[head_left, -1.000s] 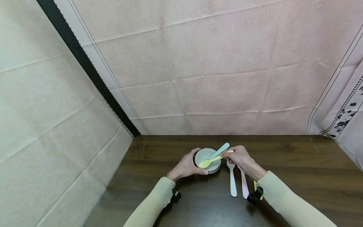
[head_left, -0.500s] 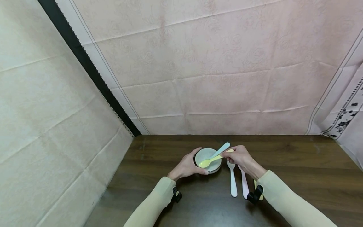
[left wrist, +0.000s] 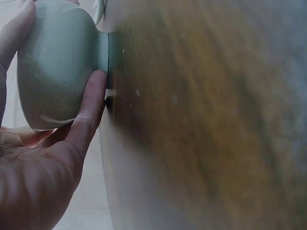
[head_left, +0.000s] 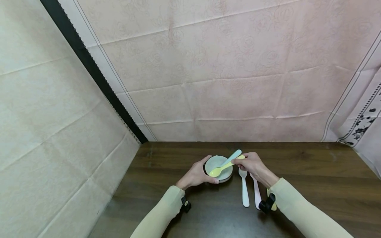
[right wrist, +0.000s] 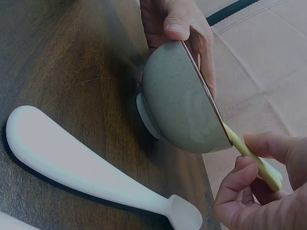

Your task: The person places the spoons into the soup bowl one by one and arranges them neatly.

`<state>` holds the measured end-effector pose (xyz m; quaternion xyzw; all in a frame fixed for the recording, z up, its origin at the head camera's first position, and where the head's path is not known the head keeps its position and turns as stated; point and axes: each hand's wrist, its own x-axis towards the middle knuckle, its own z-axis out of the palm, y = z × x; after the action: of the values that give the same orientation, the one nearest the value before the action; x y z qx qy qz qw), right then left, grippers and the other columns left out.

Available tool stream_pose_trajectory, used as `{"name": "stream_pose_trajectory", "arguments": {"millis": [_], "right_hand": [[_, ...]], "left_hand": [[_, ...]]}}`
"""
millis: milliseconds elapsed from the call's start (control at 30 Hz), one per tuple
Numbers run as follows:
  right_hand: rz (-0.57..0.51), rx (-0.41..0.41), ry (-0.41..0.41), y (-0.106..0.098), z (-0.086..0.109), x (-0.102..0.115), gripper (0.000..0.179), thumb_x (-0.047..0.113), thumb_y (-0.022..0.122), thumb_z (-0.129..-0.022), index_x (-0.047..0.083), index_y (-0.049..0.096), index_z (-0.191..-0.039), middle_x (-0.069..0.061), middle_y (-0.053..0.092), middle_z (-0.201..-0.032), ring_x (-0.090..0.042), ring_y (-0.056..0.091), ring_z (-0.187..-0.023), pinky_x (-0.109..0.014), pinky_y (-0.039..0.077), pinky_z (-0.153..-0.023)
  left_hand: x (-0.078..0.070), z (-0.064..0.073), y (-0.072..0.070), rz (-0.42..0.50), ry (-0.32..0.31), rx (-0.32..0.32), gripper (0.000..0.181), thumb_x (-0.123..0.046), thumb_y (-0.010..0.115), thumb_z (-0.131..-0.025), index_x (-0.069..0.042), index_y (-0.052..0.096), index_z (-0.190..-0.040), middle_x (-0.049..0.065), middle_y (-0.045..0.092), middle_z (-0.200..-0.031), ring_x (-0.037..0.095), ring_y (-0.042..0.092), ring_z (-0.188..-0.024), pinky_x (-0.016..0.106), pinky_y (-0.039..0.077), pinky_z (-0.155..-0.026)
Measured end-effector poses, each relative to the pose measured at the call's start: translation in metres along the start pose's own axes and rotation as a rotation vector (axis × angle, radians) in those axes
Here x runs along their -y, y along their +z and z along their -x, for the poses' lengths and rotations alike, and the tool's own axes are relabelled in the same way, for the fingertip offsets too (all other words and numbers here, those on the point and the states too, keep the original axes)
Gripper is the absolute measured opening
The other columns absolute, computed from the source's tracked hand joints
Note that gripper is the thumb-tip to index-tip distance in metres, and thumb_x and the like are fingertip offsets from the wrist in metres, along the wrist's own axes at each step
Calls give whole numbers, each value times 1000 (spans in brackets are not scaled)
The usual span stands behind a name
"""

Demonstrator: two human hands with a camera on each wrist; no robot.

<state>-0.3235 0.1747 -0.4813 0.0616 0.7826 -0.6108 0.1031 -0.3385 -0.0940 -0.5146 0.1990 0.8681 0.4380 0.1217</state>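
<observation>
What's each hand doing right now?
Left hand: closed around the side of the bowl.
Right hand: closed, pinching the handle of the yellow spoon.

Up top, the head camera looks forward and down on the table (head_left: pixel 211 218), far enough back to catch its whole far edge, both far corners and the hung cloth (head_left: pixel 238 82) beyond. Down low, the left wrist view sits right up by the bowl (left wrist: pixel 57 67), rolled sideways, the table filling its right side. And here's the right wrist view, close too and also rolled, peering across the bowl at the left hand (right wrist: pixel 189 19)! Bowl and left hand appear in all three; head and right wrist share the right hand (head_left: pixel 253 167) and a pale utensil (right wrist: pixel 86 151).
</observation>
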Motion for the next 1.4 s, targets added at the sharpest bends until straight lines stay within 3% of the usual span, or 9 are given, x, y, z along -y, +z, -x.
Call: {"name": "stream_pose_trajectory", "arguments": {"millis": [767, 1100, 1400], "right_hand": [[-6, 1, 43, -3, -5, 3, 28, 21, 81, -99, -3, 76, -114, -2, 72, -82, -9, 59, -72, -24, 53, -67], [-10, 23, 19, -5, -1, -6, 26, 21, 83, -98, -2, 77, -109, -2, 72, -82, -11, 61, -75, -25, 55, -69], [34, 36, 17, -12, 11, -9, 41, 25, 82, -98, -6, 74, -123, -5, 73, -90, -15, 63, -83, -29, 56, -73]], "left_hand": [[1, -1, -3, -6, 8, 9, 107, -41, 103, -75, -26, 46, -164, -2, 65, -149, 18, 60, -129, 46, 48, -116], [4, 0, -2, -4, 6, 11, 111, -39, 102, -76, -19, 43, -168, 2, 62, -154, 20, 59, -134, 49, 47, -117], [5, 0, -2, 7, 23, 17, 112, -36, 101, -77, -14, 40, -169, 5, 61, -156, 23, 59, -136, 52, 47, -118]]}}
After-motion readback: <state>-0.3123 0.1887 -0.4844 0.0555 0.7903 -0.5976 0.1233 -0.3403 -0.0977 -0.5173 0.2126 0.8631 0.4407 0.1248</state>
